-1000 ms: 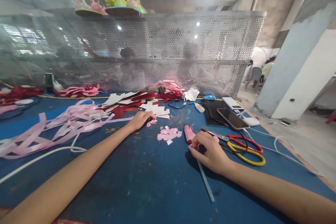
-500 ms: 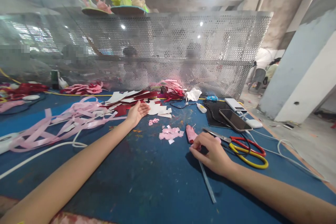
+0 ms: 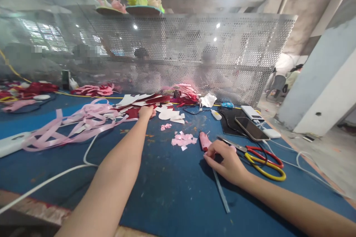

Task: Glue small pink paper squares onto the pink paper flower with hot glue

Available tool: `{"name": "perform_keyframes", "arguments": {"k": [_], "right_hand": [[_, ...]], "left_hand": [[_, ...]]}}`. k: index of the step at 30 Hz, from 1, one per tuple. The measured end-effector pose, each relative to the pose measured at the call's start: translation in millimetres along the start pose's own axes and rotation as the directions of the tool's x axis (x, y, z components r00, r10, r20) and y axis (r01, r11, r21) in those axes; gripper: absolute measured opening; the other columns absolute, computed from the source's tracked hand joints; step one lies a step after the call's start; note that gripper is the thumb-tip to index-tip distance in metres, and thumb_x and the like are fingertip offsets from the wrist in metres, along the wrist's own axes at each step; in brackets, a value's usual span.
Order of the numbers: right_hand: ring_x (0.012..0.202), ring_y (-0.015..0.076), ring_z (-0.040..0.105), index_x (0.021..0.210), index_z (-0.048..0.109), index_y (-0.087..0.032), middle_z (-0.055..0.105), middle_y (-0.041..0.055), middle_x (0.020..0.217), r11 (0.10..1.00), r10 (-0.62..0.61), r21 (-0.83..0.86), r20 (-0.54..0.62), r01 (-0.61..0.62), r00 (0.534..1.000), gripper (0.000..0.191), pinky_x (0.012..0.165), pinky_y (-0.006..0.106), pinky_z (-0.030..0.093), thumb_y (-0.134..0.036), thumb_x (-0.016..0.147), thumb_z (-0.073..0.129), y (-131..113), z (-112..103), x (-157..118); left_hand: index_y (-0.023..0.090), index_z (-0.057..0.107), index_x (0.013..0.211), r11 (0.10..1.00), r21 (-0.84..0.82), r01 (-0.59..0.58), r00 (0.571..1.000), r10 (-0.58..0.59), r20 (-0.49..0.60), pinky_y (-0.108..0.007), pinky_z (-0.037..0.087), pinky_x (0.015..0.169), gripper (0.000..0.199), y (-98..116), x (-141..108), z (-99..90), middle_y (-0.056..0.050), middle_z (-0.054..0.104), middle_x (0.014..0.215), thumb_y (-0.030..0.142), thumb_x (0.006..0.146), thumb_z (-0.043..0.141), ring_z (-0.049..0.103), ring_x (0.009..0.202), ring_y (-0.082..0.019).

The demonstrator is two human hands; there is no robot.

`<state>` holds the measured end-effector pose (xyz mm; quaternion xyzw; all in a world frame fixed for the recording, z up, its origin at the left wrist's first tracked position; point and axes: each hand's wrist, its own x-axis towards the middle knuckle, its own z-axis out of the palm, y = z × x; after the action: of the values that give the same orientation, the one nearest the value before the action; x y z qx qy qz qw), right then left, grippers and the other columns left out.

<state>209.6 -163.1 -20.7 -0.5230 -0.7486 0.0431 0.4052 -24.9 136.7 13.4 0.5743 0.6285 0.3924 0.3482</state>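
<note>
My left hand [image 3: 147, 112] is stretched out to the pile of dark red and white cut pieces [image 3: 135, 112]. Its fingers are curled, and what they hold, if anything, is hidden. My right hand [image 3: 226, 163] is closed around a pink glue gun [image 3: 205, 142] lying on the table, its nozzle pointing away. A clear glue stick [image 3: 221, 192] sticks out of the gun's back towards me. Beyond the gun lie small light pink scraps [image 3: 184, 139] and a smaller pink cluster [image 3: 166, 126]. White pieces [image 3: 168, 113] spread to the right of my left hand.
Pink ribbon [image 3: 55, 133] tangles at the left beside a white cable [image 3: 55, 176]. Scissors [image 3: 265, 161] with red and yellow handles lie right of my right hand. Behind them are a phone [image 3: 251, 129] and a power bank [image 3: 251, 113]. A perforated screen [image 3: 178, 52] stands at the back.
My left hand has gone from open, palm up, to curled fingers over the red and white pile. My right hand stays on the glue gun. The view has shifted slightly left.
</note>
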Motion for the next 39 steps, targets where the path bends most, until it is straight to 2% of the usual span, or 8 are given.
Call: {"name": "perform_keyframes", "arguments": {"k": [7, 15, 20, 23, 26, 29, 33, 39], "right_hand": [[0.069, 0.0146, 0.053, 0.074, 0.050, -0.021, 0.056, 0.0010, 0.072, 1.000, -0.007, 0.012, 0.021, 0.006, 1.000, 0.012, 0.066, 0.029, 0.044, -0.020, 0.083, 0.057, 2.1, 0.7, -2.3], [0.071, 0.0156, 0.054, 0.075, 0.050, -0.022, 0.057, 0.0020, 0.075, 1.000, -0.018, 0.019, 0.033, 0.018, 0.999, 0.010, 0.068, 0.030, 0.046, -0.020, 0.084, 0.056, 3.7, 0.8, -2.5], [0.070, 0.0150, 0.054, 0.075, 0.050, -0.022, 0.057, 0.0018, 0.075, 1.000, -0.015, 0.018, 0.039, 0.014, 0.999, 0.011, 0.067, 0.030, 0.046, -0.021, 0.084, 0.056, 3.3, 0.6, -2.4], [0.071, 0.0150, 0.054, 0.075, 0.050, -0.022, 0.057, 0.0019, 0.076, 1.000, -0.013, 0.018, 0.047, 0.012, 0.999, 0.011, 0.067, 0.029, 0.046, -0.021, 0.084, 0.056, 3.2, 0.1, -2.6], [0.071, 0.0152, 0.054, 0.075, 0.050, -0.022, 0.057, 0.0024, 0.076, 1.000, -0.017, 0.020, 0.057, 0.016, 0.998, 0.011, 0.066, 0.029, 0.046, -0.021, 0.084, 0.056, 3.1, -0.3, -2.6], [0.071, 0.0152, 0.054, 0.075, 0.050, -0.022, 0.057, 0.0026, 0.076, 1.000, -0.021, 0.018, 0.063, 0.020, 0.998, 0.011, 0.066, 0.029, 0.046, -0.021, 0.084, 0.056, 3.2, -0.4, -2.5], [0.071, 0.0153, 0.054, 0.074, 0.050, -0.022, 0.057, 0.0024, 0.076, 1.000, -0.019, 0.015, 0.067, 0.018, 0.998, 0.012, 0.067, 0.029, 0.046, -0.021, 0.084, 0.056, 3.3, 0.0, -2.4], [0.072, 0.0154, 0.053, 0.075, 0.050, -0.022, 0.057, 0.0025, 0.077, 1.000, -0.020, 0.023, 0.069, 0.018, 0.997, 0.011, 0.066, 0.029, 0.046, -0.020, 0.084, 0.056, 3.3, 0.2, -2.8]], "left_hand": [[0.015, 0.054, 0.119, 0.955, 0.297, 0.017, 0.972, 0.054, -0.230, -0.042, 0.052, 0.086, 0.033, 5.4, -3.2, 15.1, -0.010, 0.057, 0.120, 0.033, 0.091, 0.055, 0.059, 0.103, -0.022], [0.016, 0.055, 0.118, 0.857, 0.492, -0.156, 0.979, 0.201, -0.040, -0.042, 0.052, 0.086, 0.032, 10.4, -13.8, 25.3, -0.010, 0.057, 0.119, 0.032, 0.091, 0.055, 0.059, 0.103, -0.022], [0.017, 0.055, 0.118, 0.823, 0.486, -0.294, 0.956, 0.246, 0.161, -0.042, 0.052, 0.086, 0.032, 37.5, -20.9, 24.6, -0.010, 0.057, 0.120, 0.033, 0.091, 0.055, 0.059, 0.103, -0.022], [0.014, 0.055, 0.118, 0.805, 0.413, -0.426, 0.867, 0.232, 0.442, -0.043, 0.052, 0.085, 0.034, 65.6, -27.7, 24.9, -0.009, 0.058, 0.118, 0.034, 0.091, 0.055, 0.059, 0.102, -0.023], [0.014, 0.057, 0.113, 0.800, 0.382, -0.462, 0.708, 0.073, 0.702, -0.038, 0.054, 0.080, 0.029, 85.9, -37.6, 32.3, -0.009, 0.061, 0.111, 0.032, 0.091, 0.056, 0.062, 0.094, -0.019], [0.014, 0.059, 0.110, 0.771, 0.474, -0.425, 0.595, -0.156, 0.788, -0.036, 0.055, 0.077, 0.026, 90.6, -47.4, 46.1, -0.008, 0.062, 0.108, 0.030, 0.090, 0.057, 0.062, 0.091, -0.018], [0.016, 0.057, 0.115, 0.704, 0.587, -0.400, 0.553, -0.325, 0.767, -0.039, 0.054, 0.082, 0.029, 84.2, -55.9, 60.6, -0.009, 0.059, 0.115, 0.031, 0.091, 0.056, 0.061, 0.098, -0.020], [0.016, 0.056, 0.117, 0.619, 0.629, -0.471, 0.526, -0.375, 0.763, -0.041, 0.052, 0.084, 0.031, 83.2, -65.6, 62.4, -0.009, 0.058, 0.118, 0.032, 0.090, 0.056, 0.060, 0.101, -0.021]]}}
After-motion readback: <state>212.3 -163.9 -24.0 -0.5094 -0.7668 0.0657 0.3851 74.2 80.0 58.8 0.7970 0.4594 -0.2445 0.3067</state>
